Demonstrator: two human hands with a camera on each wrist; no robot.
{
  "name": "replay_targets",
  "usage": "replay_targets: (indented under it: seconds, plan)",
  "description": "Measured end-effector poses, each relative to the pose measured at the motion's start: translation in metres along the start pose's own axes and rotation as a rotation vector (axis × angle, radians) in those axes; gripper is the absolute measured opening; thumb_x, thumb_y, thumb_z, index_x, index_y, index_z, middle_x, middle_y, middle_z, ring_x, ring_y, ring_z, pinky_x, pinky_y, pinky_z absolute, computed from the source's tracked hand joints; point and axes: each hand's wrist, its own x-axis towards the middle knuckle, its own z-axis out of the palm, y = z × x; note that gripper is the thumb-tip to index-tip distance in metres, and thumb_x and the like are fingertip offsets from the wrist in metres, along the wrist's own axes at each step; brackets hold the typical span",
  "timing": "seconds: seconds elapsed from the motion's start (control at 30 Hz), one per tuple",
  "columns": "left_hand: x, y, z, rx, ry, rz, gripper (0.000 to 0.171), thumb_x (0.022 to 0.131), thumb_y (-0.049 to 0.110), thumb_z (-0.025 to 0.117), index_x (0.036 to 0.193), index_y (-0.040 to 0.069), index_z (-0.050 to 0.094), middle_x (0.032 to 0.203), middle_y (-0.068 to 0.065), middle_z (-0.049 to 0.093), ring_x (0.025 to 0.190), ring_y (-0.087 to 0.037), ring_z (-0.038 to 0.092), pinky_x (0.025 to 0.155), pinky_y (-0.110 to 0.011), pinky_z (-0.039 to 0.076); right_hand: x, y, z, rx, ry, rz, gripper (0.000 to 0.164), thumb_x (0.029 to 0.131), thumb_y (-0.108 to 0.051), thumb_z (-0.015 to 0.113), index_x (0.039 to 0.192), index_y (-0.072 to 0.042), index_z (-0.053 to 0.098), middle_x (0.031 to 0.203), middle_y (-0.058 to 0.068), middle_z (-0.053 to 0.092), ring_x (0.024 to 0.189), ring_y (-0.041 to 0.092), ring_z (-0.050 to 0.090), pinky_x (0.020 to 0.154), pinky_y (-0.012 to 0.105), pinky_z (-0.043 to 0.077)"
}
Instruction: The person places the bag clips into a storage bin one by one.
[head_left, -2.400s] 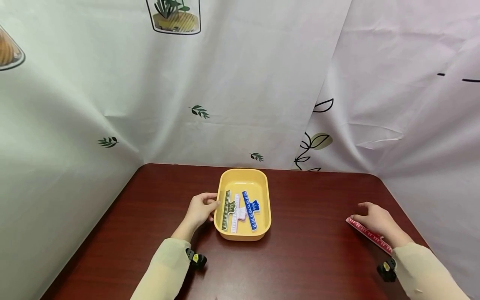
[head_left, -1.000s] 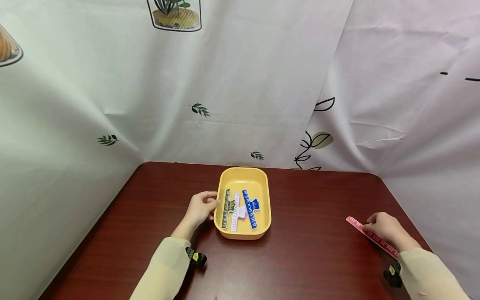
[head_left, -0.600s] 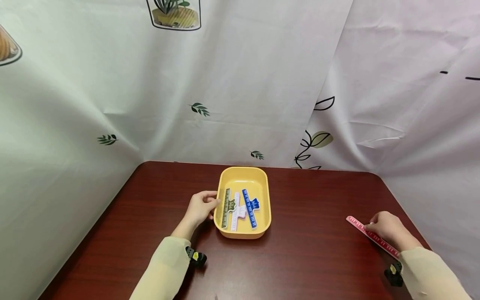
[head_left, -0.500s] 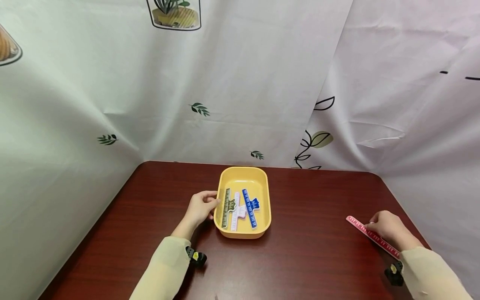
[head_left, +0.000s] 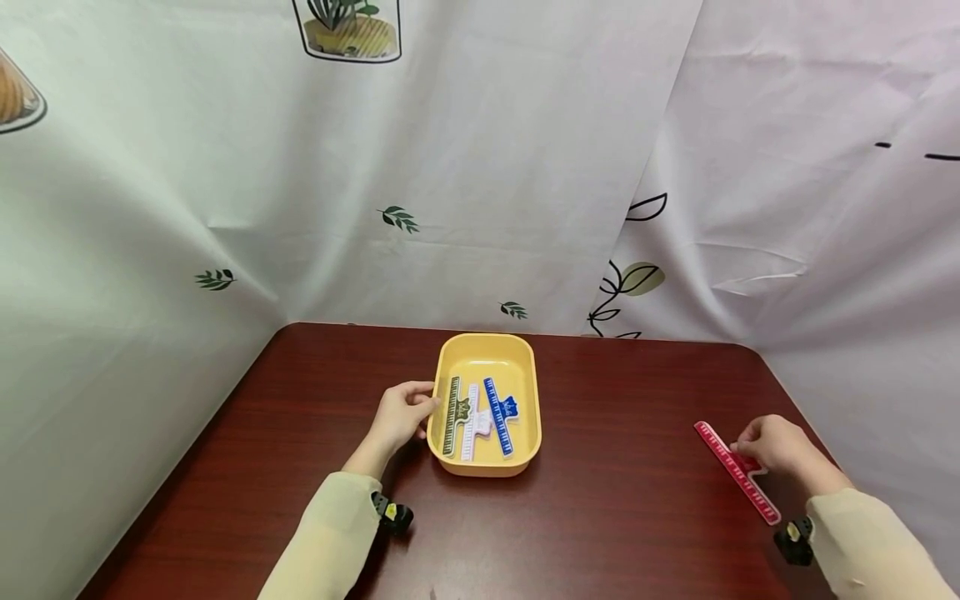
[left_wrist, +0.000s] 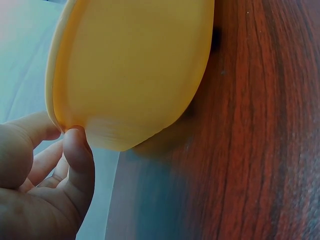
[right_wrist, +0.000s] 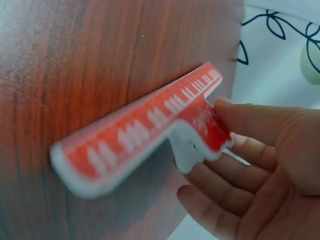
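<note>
A red clip (head_left: 738, 472) with a piano-key print is pinched by its handle between the thumb and fingers of my right hand (head_left: 780, 450). The right wrist view shows that clip (right_wrist: 145, 125) tilted over the wood, its long bar slanting; whether it still touches the table I cannot tell. My left hand (head_left: 397, 417) pinches the left rim of a yellow tray (head_left: 528, 375), with the thumb (left_wrist: 78, 155) on the rim in the left wrist view. Inside the tray lie a dark green clip (head_left: 452, 417), a pale pink clip (head_left: 470, 423) and a blue clip (head_left: 498, 417).
The tray stands on a dark red wooden table (head_left: 615, 500), near its back edge. A white printed cloth (head_left: 480, 167) hangs behind the table and along its sides. A black wrist camera (head_left: 393, 517) is strapped at each sleeve.
My right hand has gone from reaching over the red clip to pinching its handle, and the clip has turned and tilted up. The left hand and the tray have stayed in place.
</note>
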Motion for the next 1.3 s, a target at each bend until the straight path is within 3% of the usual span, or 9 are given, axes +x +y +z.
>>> replay_targets:
  seconds: [0.17, 0.33, 0.87, 1.3]
  plan:
    - [0.000, 0.000, 0.000, 0.003, 0.000, -0.001, 0.039, 0.084, 0.008, 0.067, 0.122, 0.000, 0.060, 0.085, -0.013, 0.066, 0.050, -0.011, 0.053, 0.041, -0.025, 0.048, 0.001, -0.001, 0.000, 0.017, -0.011, 0.010, 0.020, 0.086, -0.017, 0.065, 0.078, 0.002, 0.066, 0.054, -0.001, 0.054, 0.050, 0.014, 0.052, 0.055, 0.028, 0.040]
    - [0.000, -0.001, -0.001, 0.003, 0.000, -0.001, 0.039, 0.084, 0.008, 0.067, 0.122, 0.000, 0.060, 0.085, -0.013, 0.066, 0.050, -0.011, 0.053, 0.042, -0.025, 0.048, 0.003, -0.001, 0.000, -0.012, -0.008, -0.004, 0.024, 0.085, -0.019, 0.066, 0.083, 0.005, 0.069, 0.057, -0.002, 0.058, 0.058, 0.013, 0.052, 0.059, 0.029, 0.041]
    - [-0.001, 0.000, 0.000, 0.000, 0.008, 0.004, 0.039, 0.084, 0.007, 0.067, 0.122, -0.001, 0.060, 0.085, -0.013, 0.066, 0.051, -0.011, 0.053, 0.042, -0.025, 0.048, 0.008, -0.002, 0.007, 0.011, 0.043, -0.066, 0.029, 0.089, -0.022, 0.061, 0.077, 0.002, 0.072, 0.056, -0.004, 0.058, 0.055, 0.009, 0.047, 0.052, 0.027, 0.039]
    - [-0.001, 0.000, 0.000, -0.010, 0.007, 0.004, 0.039, 0.084, 0.006, 0.067, 0.121, -0.001, 0.060, 0.084, -0.012, 0.066, 0.050, -0.011, 0.053, 0.041, -0.025, 0.048, 0.009, -0.016, 0.014, 0.213, 0.003, 0.000, 0.032, 0.092, -0.015, 0.055, 0.090, 0.015, 0.067, 0.058, -0.003, 0.058, 0.052, 0.010, 0.059, 0.049, 0.027, 0.054]
